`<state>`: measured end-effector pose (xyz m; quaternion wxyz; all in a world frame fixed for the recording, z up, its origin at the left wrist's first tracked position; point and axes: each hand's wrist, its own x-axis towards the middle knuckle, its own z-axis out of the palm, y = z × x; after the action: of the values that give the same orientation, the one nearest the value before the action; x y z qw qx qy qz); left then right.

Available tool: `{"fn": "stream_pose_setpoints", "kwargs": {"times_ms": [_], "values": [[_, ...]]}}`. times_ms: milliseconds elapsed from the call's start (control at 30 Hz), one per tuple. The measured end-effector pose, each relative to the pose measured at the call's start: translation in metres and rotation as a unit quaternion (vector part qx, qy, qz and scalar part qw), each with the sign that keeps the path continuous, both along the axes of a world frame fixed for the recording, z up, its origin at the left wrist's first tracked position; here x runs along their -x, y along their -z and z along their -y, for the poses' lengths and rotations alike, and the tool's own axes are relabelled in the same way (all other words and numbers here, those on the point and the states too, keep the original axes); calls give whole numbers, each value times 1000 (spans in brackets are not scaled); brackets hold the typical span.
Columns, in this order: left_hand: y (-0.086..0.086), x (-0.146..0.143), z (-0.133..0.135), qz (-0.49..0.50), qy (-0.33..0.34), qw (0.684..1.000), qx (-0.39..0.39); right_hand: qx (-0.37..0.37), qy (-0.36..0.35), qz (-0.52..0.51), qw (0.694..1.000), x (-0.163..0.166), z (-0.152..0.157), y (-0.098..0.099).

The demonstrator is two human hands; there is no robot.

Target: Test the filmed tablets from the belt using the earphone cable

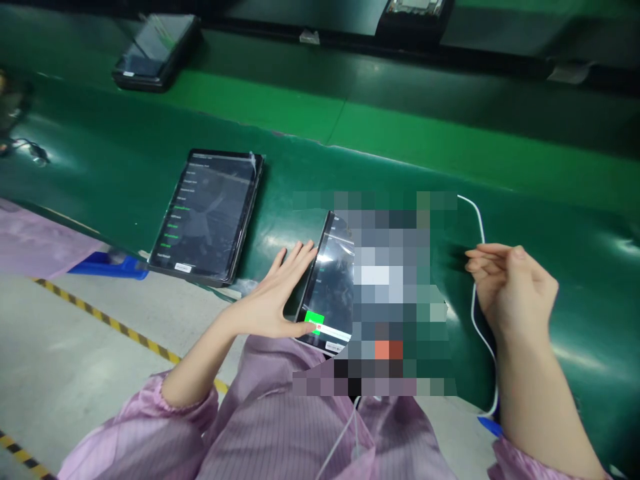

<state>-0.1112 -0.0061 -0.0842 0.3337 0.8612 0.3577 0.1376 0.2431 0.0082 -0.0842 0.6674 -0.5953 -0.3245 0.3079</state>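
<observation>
My left hand (273, 303) is open, its fingers spread along the left edge of a tablet (327, 280). Its thumb touches the lower screen by a green box. The tablet lies at the bench's front edge, and a pixelated patch hides its right part. To the right, my right hand (517, 293) is closed, thumb and fingers pinched together. A white cable (479, 217) passes behind those fingers and comes out below them along the wrist. Whether the pinch grips the cable or something small, I cannot tell.
Left on the green bench (575, 227) lies another tablet (207, 213) with a list on its screen. A dark device (155, 50) stands farther back. A blue bin (107, 265) and pink cloth (40, 237) are at the left. Yellow-black tape (107, 321) marks the floor.
</observation>
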Motion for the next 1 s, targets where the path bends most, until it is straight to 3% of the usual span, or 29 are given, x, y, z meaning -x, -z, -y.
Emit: {"fn": "stream_pose_setpoints", "kwargs": {"times_ms": [267,500,700,833,900,933,1000], "values": [[5,-1,2,27,-16,1000,1,-21,-16,40,999,-2,2,5],[22,-16,3,107,-130,982,-87,-21,-24,72,997,3,6,2],[23,-25,0,45,-152,982,-106,-29,-34,79,996,5,7,5],[22,-30,-1,1,-152,981,-119,-22,-55,154,986,5,22,-5],[22,-29,-1,10,-150,982,-114,-19,-129,242,961,11,42,-18],[22,-28,-1,20,-152,982,-109,-14,-202,287,936,17,54,-25],[22,-26,-1,37,-155,982,-99,4,-407,324,854,35,82,-36]]}}
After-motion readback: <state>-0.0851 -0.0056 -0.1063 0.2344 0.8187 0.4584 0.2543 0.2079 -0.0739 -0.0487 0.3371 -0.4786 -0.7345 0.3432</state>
